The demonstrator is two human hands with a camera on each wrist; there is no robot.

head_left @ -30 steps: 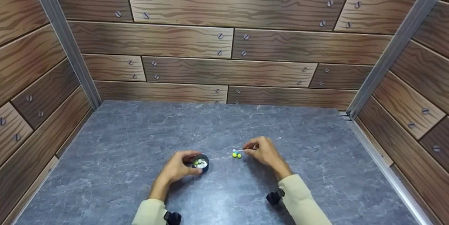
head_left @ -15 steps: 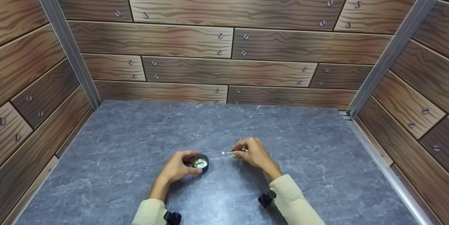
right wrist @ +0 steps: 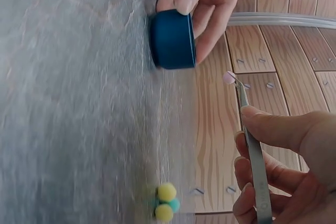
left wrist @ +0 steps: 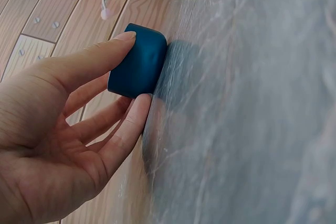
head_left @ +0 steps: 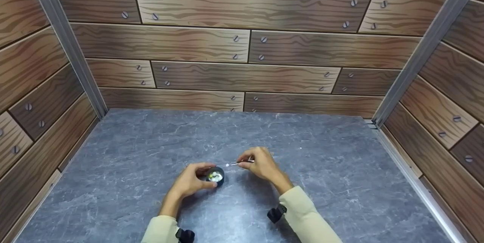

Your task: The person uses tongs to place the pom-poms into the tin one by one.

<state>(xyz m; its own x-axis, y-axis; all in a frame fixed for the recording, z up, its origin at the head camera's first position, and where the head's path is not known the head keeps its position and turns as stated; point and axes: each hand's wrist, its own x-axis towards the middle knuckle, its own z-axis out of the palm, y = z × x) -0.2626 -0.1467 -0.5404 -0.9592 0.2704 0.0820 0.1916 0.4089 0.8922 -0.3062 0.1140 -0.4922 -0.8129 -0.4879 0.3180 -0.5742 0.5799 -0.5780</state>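
My left hand (head_left: 191,180) grips a small dark blue cup (left wrist: 137,65) between thumb and fingers, and it stands upright on the table. White and yellow-green balls (head_left: 215,176) lie inside it. With my right hand (head_left: 260,163) I hold metal tweezers (right wrist: 256,163), their bent tips pinching one pale pinkish-white ball (right wrist: 229,77). That ball is raised above the table, a little to the right of the cup's rim in the head view. Two yellow balls (right wrist: 166,192) and a teal ball (right wrist: 174,204) sit together on the table; my right hand hides them in the head view.
The grey marbled table (head_left: 162,137) is enclosed by wood-plank-patterned walls (head_left: 196,42) at the back and sides. Metal posts (head_left: 68,42) stand at the back corners. A tiny white speck (head_left: 301,148) lies on the table beyond my right hand.
My right hand has lifted the pale ball with the tweezers from beside the yellow and teal balls and carried it left, close to the cup. My left hand keeps its grip in place.
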